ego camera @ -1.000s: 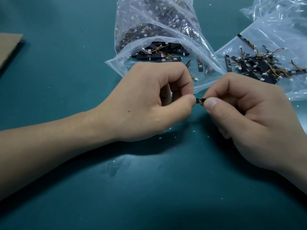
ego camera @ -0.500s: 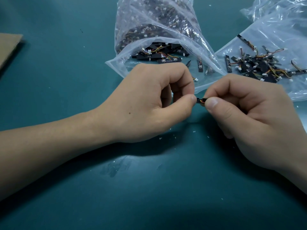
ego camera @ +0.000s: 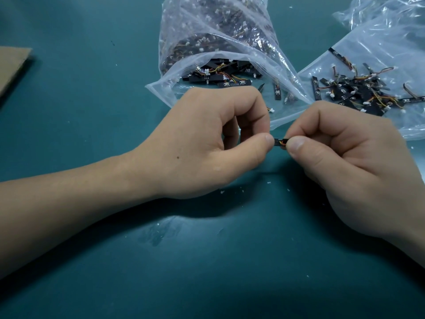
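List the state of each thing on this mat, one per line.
Small black wired strip: pinched at both ends, held off the teal mat.
Left hand: pinching the strip's left end.
Right hand: pinching its right end.
Middle clear plastic bag: mouth open toward the person, stuffed with strips.
Right clear plastic bag: lying flat, a few loose strips.
Brown cardboard piece: lying flat, left edge.

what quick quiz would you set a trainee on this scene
1. True or false: the left hand and right hand both pinch the part.
2. The bags beyond the hands are: A clear plastic, B paper, C cloth.
3. Fill in: the cardboard lies to the ____ of the left hand.
Key: 1 true; 2 A; 3 left
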